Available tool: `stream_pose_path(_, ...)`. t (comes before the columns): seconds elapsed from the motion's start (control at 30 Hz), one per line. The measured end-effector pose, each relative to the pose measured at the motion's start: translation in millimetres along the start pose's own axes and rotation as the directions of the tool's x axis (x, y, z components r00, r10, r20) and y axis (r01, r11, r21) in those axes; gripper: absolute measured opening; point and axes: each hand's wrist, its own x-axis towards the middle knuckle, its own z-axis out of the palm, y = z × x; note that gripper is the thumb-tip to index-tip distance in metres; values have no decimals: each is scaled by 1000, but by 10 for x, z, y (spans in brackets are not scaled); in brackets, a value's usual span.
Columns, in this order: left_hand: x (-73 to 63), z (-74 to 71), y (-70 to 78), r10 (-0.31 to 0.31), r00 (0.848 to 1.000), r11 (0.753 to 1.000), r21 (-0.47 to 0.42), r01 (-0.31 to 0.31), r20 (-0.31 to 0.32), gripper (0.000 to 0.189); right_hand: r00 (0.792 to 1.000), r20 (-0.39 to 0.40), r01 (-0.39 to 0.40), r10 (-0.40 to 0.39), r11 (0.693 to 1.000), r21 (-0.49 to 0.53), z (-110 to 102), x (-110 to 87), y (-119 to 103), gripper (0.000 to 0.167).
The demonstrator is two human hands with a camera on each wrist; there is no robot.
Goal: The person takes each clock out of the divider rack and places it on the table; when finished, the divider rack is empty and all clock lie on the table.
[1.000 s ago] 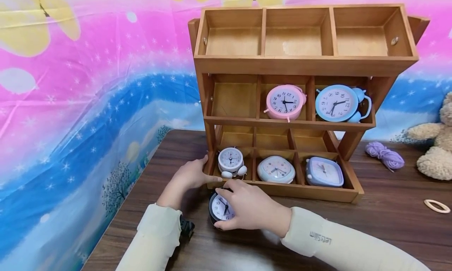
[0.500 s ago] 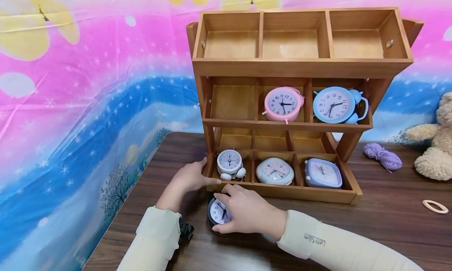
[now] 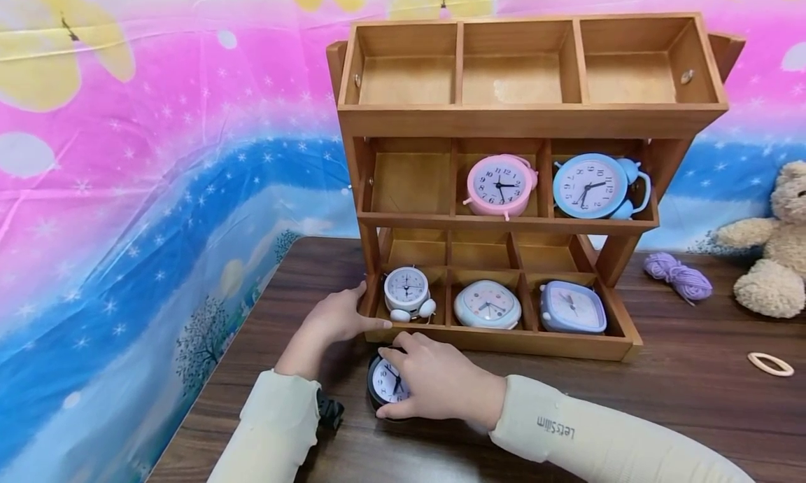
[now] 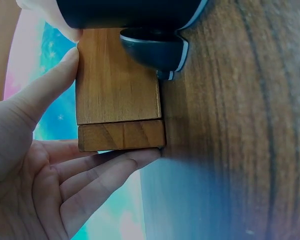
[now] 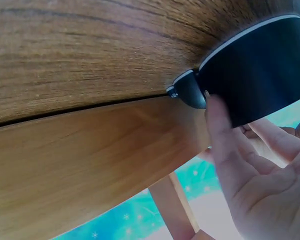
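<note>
Black alarm clock [image 3: 385,379] clamped between thumb and fingers of right hand [image 3: 446,381], dial upward, partly covered by hand; contact with table [image 3: 352,448] hard to tell. Left hand [image 3: 332,320], close beside, rests on corner of wooden shelf [image 3: 504,339], thumb along rim, fingers extended. White twin-bell clock [image 3: 406,287] just beyond both hands.

In the head view, the left arm [image 3: 267,423] slants up from the bottom edge to the left grip [image 3: 334,316], left of the frame's centre; its thumb points right, spread wide from the nearly straight fingers. The right arm [image 3: 604,430] slopes gently up from the lower right corner. The right grip [image 3: 443,378], back uppermost, points left, fingers bent, thumb set apart.
</note>
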Motion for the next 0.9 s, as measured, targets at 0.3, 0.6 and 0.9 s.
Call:
stream_pose_path(0.3,-15,-12,9,-6,1000,1000,-3,6,10,93,994,-104,31,-31,999,-9,-137,-15,42,74)
stream_pose_path(0.6,13,0,-8,18,1000,1000,5,-18,3,96,868,-493,33,-56,998,-55,-673,85,413,49)
stream_pose_path(0.9,27,17,-17,-2,1000,1000,5,2,-2,98,788,-608,-159,94,986,-54,-1285,141,977,58)
